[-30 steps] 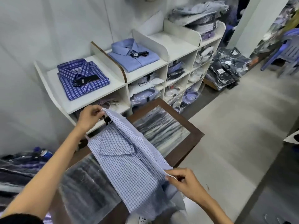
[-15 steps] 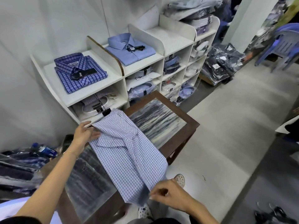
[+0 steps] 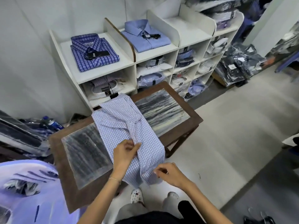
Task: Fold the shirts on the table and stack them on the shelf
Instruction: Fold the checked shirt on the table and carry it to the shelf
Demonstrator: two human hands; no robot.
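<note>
one checked shirt [image 3: 124, 126] lies on the table [image 3: 182, 101], under both hands. the left hand [image 3: 123, 153] pinches its fabric fold; the right hand [image 3: 169, 174] pinches its hem. beyond the hands, two folded shirts, a dark blue plaid shirt [image 3: 93, 51] and a light blue shirt [image 3: 146, 37], lie on the shelf [image 3: 191, 29].

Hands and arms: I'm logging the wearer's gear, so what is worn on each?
Both forearms are bare. The left hand has a thin bracelet at the wrist. The right hand wears a ring. No gloves or watch show.
</note>
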